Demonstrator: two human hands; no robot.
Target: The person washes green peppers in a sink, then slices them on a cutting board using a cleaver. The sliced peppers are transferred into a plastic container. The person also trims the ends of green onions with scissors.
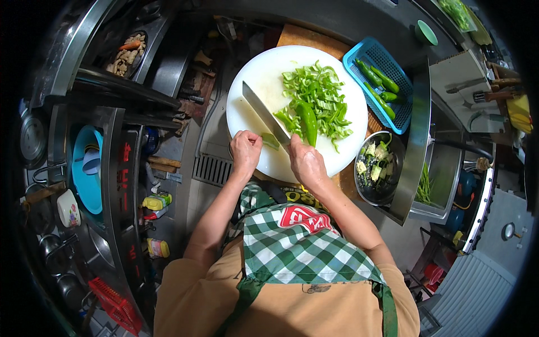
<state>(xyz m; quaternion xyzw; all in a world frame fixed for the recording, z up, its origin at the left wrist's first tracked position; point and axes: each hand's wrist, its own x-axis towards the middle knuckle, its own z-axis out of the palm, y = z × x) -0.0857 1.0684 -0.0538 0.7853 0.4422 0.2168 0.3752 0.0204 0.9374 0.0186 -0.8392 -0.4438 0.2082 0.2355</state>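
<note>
A round white cutting board [248,122] lies before me. My right hand [307,162] grips a cleaver-like kitchen knife [265,111], its blade pointing up and left over the board. My left hand [246,151] is at the board's lower left edge with curled fingers, beside a piece of green pepper [270,141]; whether it holds anything is hidden. Chopped green pepper [326,92] is heaped on the board's right half. A larger uncut-looking green pepper piece [307,120] rests at the heap, just right of the blade.
Whole green peppers [385,80] lie in a blue plastic basket [406,105] at the right. Below it, a dark bowl [364,191] holds pepper cores and scraps. A steel sink [448,185] with green stalks stands farther right; a floor drain grate [212,169] is at lower left.
</note>
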